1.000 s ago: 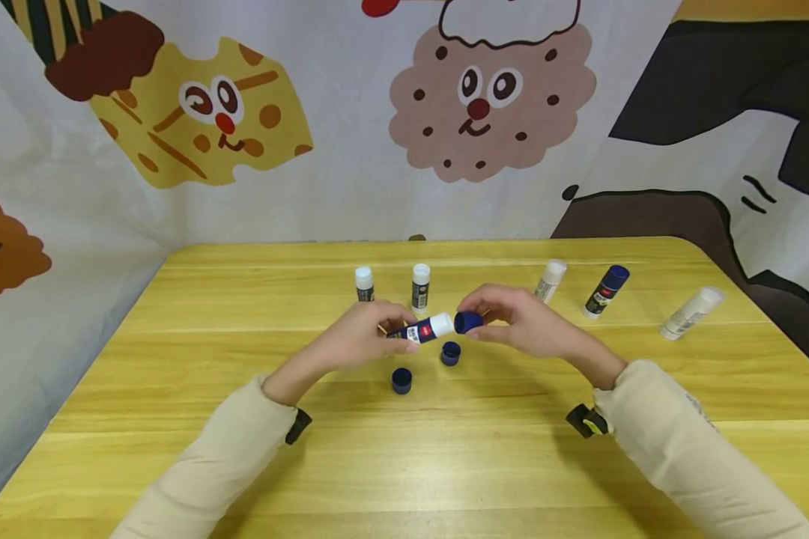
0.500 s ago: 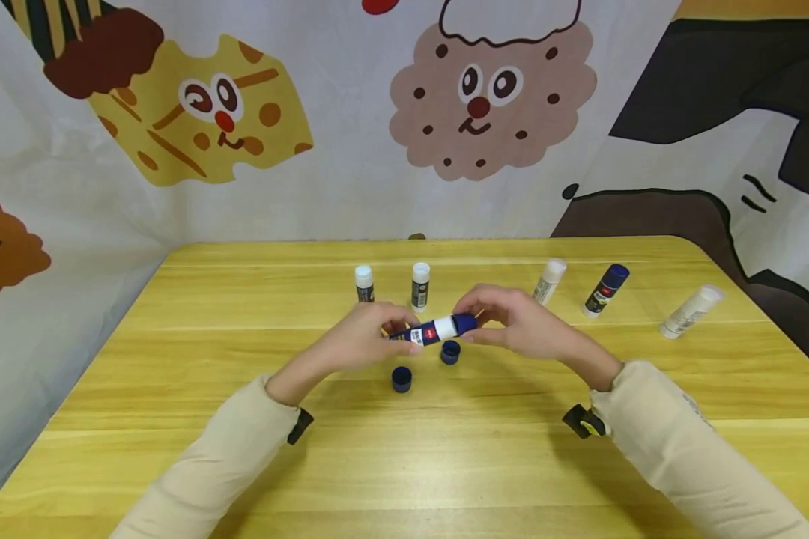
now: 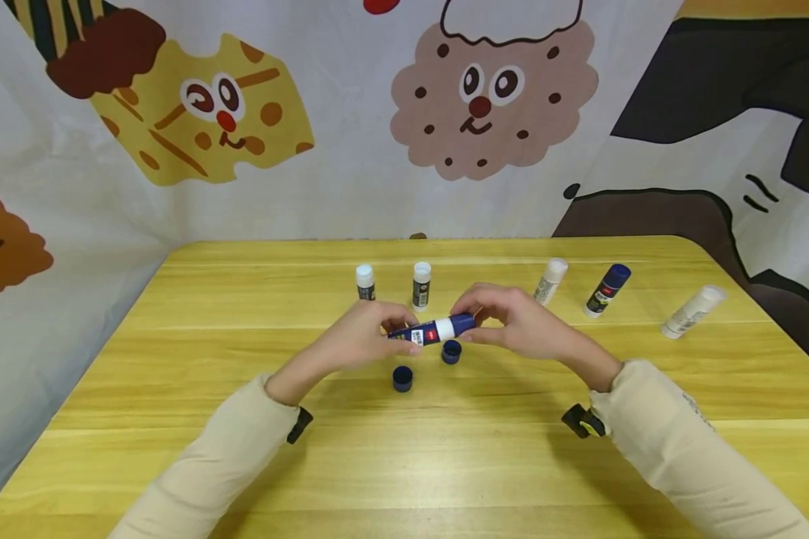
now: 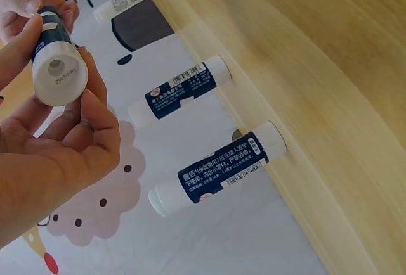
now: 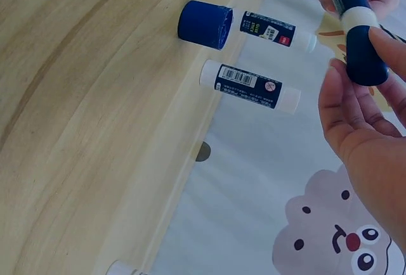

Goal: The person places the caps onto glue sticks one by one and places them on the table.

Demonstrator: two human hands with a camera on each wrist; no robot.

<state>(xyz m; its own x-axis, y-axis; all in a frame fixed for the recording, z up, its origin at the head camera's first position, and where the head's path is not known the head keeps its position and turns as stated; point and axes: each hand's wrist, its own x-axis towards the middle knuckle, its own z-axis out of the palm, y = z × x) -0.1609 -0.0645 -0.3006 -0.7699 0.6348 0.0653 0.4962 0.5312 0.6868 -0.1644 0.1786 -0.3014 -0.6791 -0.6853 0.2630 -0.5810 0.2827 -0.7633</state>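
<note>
In the head view my left hand [image 3: 360, 337] grips a navy-labelled glue stick [image 3: 430, 333] by its body, tilted slightly upward to the right. The fingers and thumb of my right hand [image 3: 515, 322] pinch a dark blue cap [image 3: 463, 323] that sits over the stick's right end. A white band shows between cap and label, also in the right wrist view, where the cap [image 5: 365, 59] points toward the camera. The stick's white base [image 4: 60, 78] faces the left wrist camera. Two loose blue caps, a nearer one [image 3: 402, 379] and a farther one [image 3: 451, 352], lie below the hands.
Behind the hands stand two capless glue sticks, one left [image 3: 365, 281] and one right [image 3: 421, 287]. To the right are a blue-capped glue stick [image 3: 607, 290] and two whitish sticks, one farther back [image 3: 550, 281], one nearer the edge [image 3: 693, 313]. A printed curtain [image 3: 350, 150] hangs behind the wooden table [image 3: 418, 464].
A second ago the cap was held just apart from the glue stick's white end. My right hand has moved slightly left, and the cap now covers that end.
</note>
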